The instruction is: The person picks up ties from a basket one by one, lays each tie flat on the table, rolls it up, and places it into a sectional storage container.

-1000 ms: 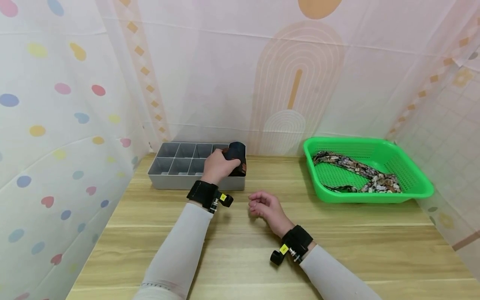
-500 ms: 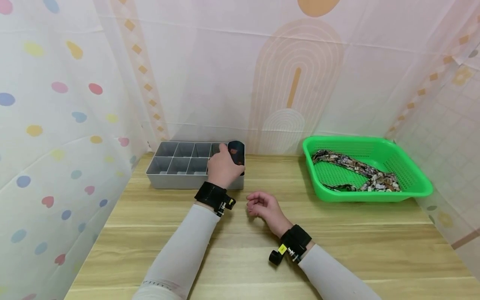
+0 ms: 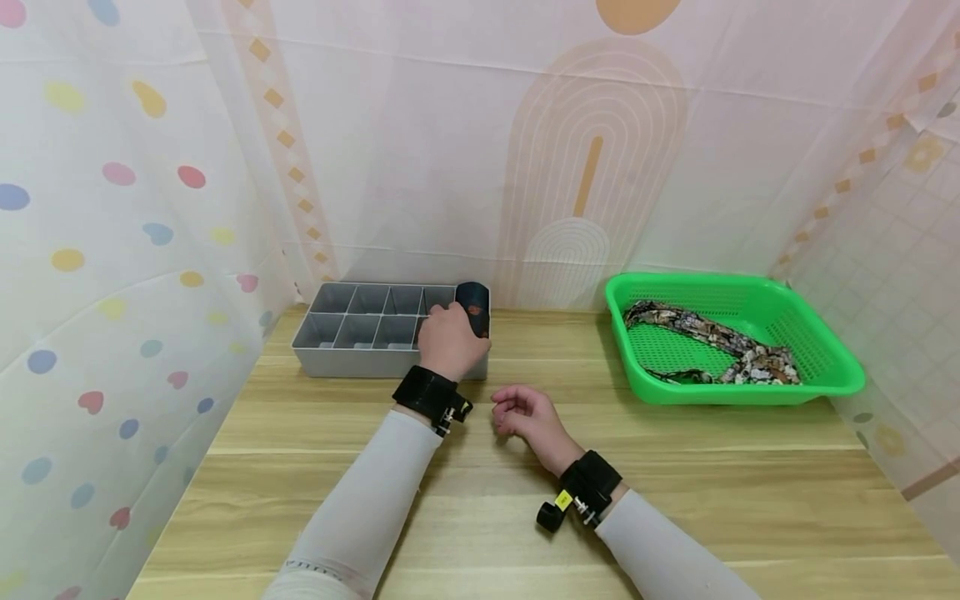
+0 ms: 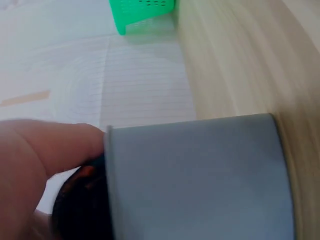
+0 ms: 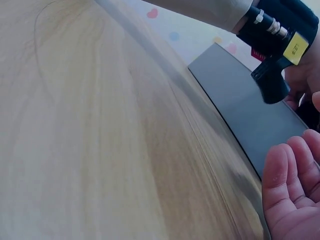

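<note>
A grey divided box stands at the back left of the table. In its rightmost compartments sits a folded dark cloth with orange print. My left hand grips this cloth at its near end, fingers bent over it. From the left wrist, the thumb lies along the box's rim, and the dark fabric shows between thumb and fingers. Lower right of the box, my right hand hovers over the table with loosely curled fingers, holding nothing.
At the back right is a green perforated basket, in which a long patterned cloth lies. A printed curtain hangs behind the wooden table. Several box compartments left of the hand hold nothing.
My left hand has turned and shifted slightly right and toward me over the dark cloth, which now sits lower in the box's right end. The right hand has hardly moved.
</note>
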`<action>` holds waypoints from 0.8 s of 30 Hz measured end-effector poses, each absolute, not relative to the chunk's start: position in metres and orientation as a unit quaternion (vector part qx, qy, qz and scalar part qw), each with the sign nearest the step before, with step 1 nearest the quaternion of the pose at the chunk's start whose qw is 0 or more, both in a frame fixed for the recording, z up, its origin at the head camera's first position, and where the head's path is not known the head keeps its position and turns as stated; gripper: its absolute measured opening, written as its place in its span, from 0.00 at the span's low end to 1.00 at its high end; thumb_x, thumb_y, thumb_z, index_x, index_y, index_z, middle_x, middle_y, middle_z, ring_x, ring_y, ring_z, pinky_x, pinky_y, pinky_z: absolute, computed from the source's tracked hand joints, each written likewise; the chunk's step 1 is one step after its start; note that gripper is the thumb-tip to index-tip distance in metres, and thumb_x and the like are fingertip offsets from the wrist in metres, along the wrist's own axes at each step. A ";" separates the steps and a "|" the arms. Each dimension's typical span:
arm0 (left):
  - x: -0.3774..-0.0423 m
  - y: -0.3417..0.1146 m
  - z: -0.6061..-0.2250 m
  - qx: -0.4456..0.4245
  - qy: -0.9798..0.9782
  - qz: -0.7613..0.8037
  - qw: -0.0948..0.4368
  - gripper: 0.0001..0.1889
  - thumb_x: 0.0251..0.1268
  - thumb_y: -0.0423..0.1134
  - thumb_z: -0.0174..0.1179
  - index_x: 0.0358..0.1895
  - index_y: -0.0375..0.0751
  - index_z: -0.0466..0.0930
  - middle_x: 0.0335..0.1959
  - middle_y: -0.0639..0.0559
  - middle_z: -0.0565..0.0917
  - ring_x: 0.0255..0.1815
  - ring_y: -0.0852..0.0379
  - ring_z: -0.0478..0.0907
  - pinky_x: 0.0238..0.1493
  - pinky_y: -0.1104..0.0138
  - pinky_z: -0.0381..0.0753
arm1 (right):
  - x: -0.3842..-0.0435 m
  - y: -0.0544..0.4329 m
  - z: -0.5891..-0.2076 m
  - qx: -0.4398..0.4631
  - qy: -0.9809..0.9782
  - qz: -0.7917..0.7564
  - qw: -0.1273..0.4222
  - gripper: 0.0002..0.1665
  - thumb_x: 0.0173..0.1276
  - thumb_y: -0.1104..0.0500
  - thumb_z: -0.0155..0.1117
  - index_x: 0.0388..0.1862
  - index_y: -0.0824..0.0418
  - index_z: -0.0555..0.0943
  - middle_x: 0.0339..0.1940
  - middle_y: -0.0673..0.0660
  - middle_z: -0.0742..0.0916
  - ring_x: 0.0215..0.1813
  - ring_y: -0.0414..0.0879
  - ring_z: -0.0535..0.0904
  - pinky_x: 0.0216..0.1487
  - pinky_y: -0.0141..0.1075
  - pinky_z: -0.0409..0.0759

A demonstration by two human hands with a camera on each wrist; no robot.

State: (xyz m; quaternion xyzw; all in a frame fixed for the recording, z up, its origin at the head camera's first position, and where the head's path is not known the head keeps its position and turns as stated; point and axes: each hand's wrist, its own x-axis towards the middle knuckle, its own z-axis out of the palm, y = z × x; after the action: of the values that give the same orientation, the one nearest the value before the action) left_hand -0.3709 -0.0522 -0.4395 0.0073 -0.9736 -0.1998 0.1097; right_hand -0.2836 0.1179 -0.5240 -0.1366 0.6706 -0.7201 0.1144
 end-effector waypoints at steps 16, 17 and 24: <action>-0.369 -0.056 -0.435 -0.009 -0.969 -0.228 0.098 0.15 0.65 0.45 0.69 0.54 0.50 0.88 0.49 0.46 0.91 0.47 0.42 0.87 0.42 0.50 0.86 | -0.286 0.119 -0.526 -0.136 0.676 -0.715 0.119 0.28 0.62 0.73 0.57 0.62 0.83 0.73 0.40 0.50 0.83 0.40 0.41 0.82 0.40 0.29 0.84; -0.369 -0.055 -0.435 -0.009 -0.968 -0.229 0.099 0.15 0.65 0.45 0.70 0.54 0.50 0.89 0.49 0.46 0.91 0.47 0.42 0.87 0.42 0.50 0.86 | -0.286 0.119 -0.525 -0.135 0.676 -0.714 0.120 0.28 0.62 0.73 0.57 0.62 0.83 0.74 0.40 0.50 0.83 0.40 0.41 0.82 0.40 0.29 0.84; -0.366 -0.056 -0.434 -0.016 -0.969 -0.220 0.109 0.15 0.70 0.48 0.66 0.53 0.46 0.86 0.46 0.42 0.88 0.45 0.39 0.86 0.43 0.47 0.86 | -0.288 0.129 -0.508 -0.161 0.707 -0.683 0.086 0.26 0.64 0.73 0.59 0.61 0.82 0.75 0.43 0.55 0.84 0.42 0.40 0.82 0.42 0.29 0.83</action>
State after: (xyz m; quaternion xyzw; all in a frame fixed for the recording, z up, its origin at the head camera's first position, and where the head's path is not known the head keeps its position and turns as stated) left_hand -0.3661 -0.0564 -0.4343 -0.0159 -0.9693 -0.2196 0.1091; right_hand -0.2878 0.1291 -0.5082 -0.1609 0.7073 -0.6829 0.0861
